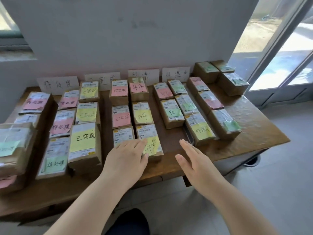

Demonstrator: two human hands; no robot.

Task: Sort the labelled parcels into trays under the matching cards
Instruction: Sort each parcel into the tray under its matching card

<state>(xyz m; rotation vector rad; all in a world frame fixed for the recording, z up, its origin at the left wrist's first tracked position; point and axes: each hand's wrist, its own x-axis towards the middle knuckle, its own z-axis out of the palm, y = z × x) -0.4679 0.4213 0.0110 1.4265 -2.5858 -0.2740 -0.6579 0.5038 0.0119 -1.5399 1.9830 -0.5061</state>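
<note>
Cardboard parcels (pixel 84 143) under flat hands (pixel 128 153)

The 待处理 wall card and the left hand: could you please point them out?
待处理 wall card (pixel 58 84): head view, card's middle.
left hand (pixel 128 156): head view, back of the hand.

A table (pixel 254 133) holds parcels (pixel 121 116) in columns running from 6 toward 12 o'clock. Four cards (pixel 143 74) stand at 12 o'clock behind them (leaning against the wall (pixel 118 39)). A pile (pixel 15 150) sits at 9 o'clock, and a separate cluster (pixel 232 83) at 2 o'clock.
</note>
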